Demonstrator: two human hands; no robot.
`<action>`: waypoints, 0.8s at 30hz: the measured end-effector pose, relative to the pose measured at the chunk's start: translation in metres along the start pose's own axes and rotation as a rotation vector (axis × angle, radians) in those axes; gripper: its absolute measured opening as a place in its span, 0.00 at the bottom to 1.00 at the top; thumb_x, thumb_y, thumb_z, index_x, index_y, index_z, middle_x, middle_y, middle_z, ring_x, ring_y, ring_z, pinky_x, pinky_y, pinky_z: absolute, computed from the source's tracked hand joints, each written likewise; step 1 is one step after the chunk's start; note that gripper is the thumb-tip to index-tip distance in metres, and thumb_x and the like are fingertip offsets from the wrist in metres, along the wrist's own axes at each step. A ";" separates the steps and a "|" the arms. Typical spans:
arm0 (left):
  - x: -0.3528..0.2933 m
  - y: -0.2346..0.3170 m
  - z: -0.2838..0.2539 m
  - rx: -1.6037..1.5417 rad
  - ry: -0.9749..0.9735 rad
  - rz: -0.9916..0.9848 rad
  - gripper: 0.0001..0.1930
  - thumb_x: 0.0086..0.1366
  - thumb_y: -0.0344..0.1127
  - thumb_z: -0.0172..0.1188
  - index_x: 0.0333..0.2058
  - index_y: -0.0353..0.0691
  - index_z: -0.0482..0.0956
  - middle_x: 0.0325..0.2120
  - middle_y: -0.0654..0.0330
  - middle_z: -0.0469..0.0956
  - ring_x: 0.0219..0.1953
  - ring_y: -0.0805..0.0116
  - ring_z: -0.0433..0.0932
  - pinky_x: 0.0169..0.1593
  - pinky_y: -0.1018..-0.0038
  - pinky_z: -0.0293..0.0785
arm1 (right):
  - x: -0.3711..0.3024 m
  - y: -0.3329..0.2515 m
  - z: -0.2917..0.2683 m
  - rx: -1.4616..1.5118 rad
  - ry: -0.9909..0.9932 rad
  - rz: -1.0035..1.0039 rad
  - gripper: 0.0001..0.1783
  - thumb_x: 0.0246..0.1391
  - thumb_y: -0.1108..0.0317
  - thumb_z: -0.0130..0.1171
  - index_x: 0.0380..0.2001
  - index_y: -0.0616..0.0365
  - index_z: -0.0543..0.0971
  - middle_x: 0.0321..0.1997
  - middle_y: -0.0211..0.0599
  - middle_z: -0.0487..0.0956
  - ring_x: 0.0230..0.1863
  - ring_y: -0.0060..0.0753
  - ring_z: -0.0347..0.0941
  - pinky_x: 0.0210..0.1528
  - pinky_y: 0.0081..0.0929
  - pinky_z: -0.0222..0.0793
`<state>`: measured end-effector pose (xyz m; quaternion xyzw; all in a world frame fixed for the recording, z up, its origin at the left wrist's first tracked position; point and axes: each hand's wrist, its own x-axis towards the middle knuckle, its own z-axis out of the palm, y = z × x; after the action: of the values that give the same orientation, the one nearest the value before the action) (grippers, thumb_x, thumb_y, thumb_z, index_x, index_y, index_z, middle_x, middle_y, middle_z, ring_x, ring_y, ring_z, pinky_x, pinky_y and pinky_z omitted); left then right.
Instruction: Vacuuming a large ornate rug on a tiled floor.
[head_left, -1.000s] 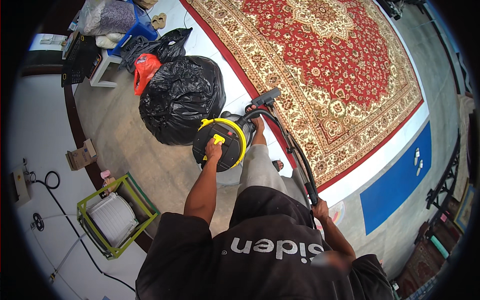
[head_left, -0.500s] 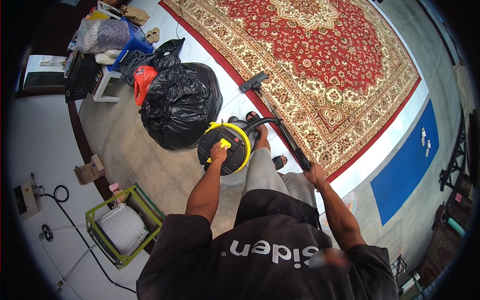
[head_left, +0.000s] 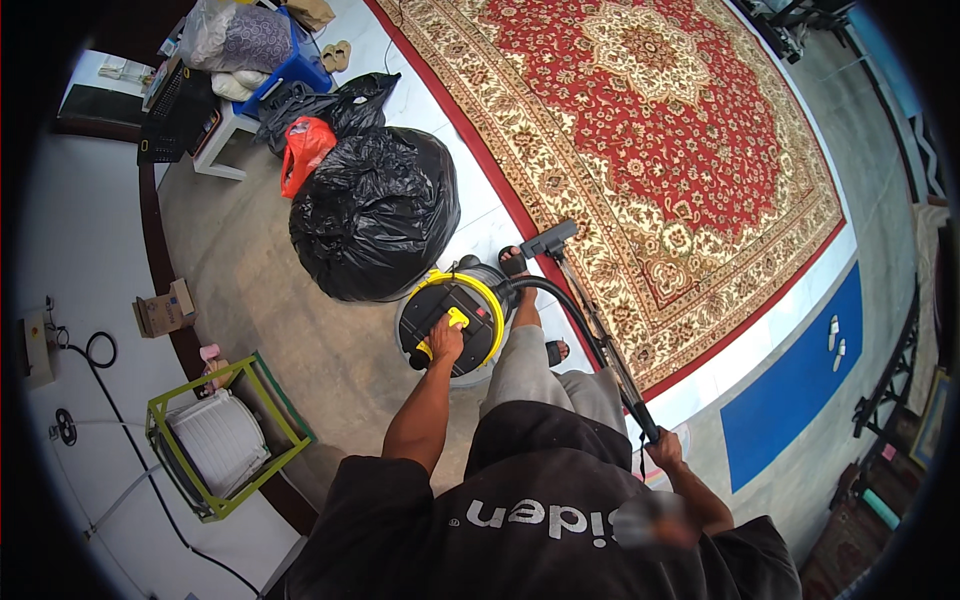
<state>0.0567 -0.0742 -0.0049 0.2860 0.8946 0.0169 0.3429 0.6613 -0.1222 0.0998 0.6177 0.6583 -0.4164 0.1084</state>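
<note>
My left hand (head_left: pixel 447 340) is closed around the yellow carrying handle (head_left: pixel 457 317) on top of a drum vacuum cleaner (head_left: pixel 482 347). This cleaner has a black lid and a yellow rim and stands beside my left leg. A black hose (head_left: pixel 548 286) leaves its side. Out to the right, my right hand (head_left: pixel 665 451) grips the near end of the long black wand (head_left: pixel 618 372). The wand slopes away from me to a flat grey floor nozzle (head_left: pixel 549 240) above the red edge of the patterned rug (head_left: pixel 650 130).
A bulging black garbage bag (head_left: pixel 375 220) stands just beyond the vacuum cleaner, with a red plastic bag (head_left: pixel 306 152) against it. A green-framed reel (head_left: pixel 220 440) is at lower left, near a small cardboard box (head_left: pixel 164 310). At right lies a blue mat (head_left: pixel 790 385) with white slippers.
My right hand has drawn the wand back toward my right side, and the nozzle has come nearer to me. The left hand stays on the handle. My view has shifted slightly.
</note>
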 end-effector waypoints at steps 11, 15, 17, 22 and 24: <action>-0.011 -0.011 0.003 -0.044 0.015 0.036 0.20 0.66 0.44 0.61 0.54 0.46 0.74 0.52 0.53 0.78 0.58 0.47 0.71 0.59 0.46 0.61 | 0.245 -0.195 0.002 -0.085 -0.085 0.066 0.20 0.48 0.62 0.61 0.41 0.66 0.79 0.32 0.61 0.82 0.39 0.60 0.81 0.40 0.47 0.77; -0.004 0.007 0.002 -0.044 -0.028 0.044 0.21 0.66 0.44 0.61 0.55 0.45 0.75 0.53 0.51 0.77 0.59 0.48 0.71 0.59 0.47 0.62 | 0.396 -0.285 -0.039 -0.177 0.090 -0.171 0.13 0.50 0.64 0.58 0.19 0.63 0.79 0.20 0.53 0.78 0.28 0.56 0.81 0.30 0.45 0.78; -0.005 -0.010 0.003 -0.046 -0.032 0.019 0.21 0.66 0.44 0.62 0.55 0.45 0.74 0.53 0.51 0.77 0.59 0.47 0.71 0.58 0.45 0.62 | 0.413 -0.324 -0.057 -0.830 0.034 -0.682 0.08 0.46 0.65 0.59 0.21 0.58 0.81 0.18 0.50 0.77 0.26 0.48 0.81 0.27 0.43 0.77; 0.000 -0.031 0.005 -0.071 0.017 -0.011 0.20 0.65 0.44 0.62 0.54 0.47 0.74 0.53 0.51 0.78 0.58 0.45 0.72 0.58 0.42 0.63 | 0.286 -0.259 -0.031 0.059 -0.127 -0.069 0.15 0.49 0.65 0.58 0.36 0.67 0.80 0.30 0.60 0.82 0.36 0.59 0.81 0.39 0.44 0.76; 0.003 -0.018 0.004 -0.068 -0.098 -0.040 0.23 0.66 0.46 0.60 0.58 0.47 0.73 0.56 0.53 0.76 0.61 0.49 0.70 0.62 0.43 0.60 | 0.199 -0.202 -0.038 0.074 -0.118 0.130 0.17 0.47 0.64 0.62 0.38 0.65 0.81 0.28 0.57 0.82 0.35 0.57 0.82 0.38 0.44 0.75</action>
<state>0.0485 -0.0879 -0.0141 0.2568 0.8812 0.0267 0.3960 0.4499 0.0696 0.0765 0.6370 0.5937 -0.4681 0.1507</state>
